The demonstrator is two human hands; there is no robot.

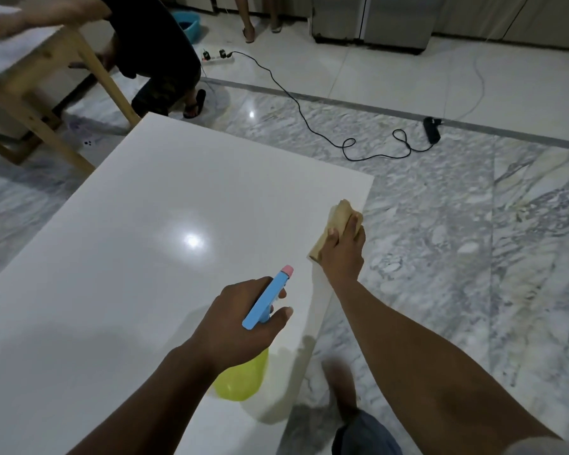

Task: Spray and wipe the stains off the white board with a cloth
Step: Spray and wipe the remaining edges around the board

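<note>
Wipe step in hand. Right hand [342, 254] presses the cloth [339, 215] flat on the white board [145, 208], right at the board's right edge, toward its far right corner. Grip there: thumb and fingers curled over the folded tan cloth, palm on top.

Left hand [240, 320] hovers above the board's near right part, grip wrapped round the spray bottle [270, 293]. Blue head, pink nozzle aimed toward the cloth, yellow tank hanging below the fist. Finger on the trigger or not: cannot tell.

The board reads clean and glossy from here, with one lamp glare near its middle. No stain I can make out, and anything under the cloth is hidden.

How I'd do it well:
- mist lightly just ahead of the cloth, not onto the hand
- cloth flat, even pressure, overlapping strokes from the board's right edge inward, so runoff stays on the board
- mind the edge, since the cloth sits right on it and could slip off
- refold to a clean face, then check for streaks against the glare

Risk, my guess: a bare foot [340, 382] is just beside the board's near right edge, and overspray would make the marble slick. The black cable [296, 103] lies beyond the board's far edge, well apart.
</note>
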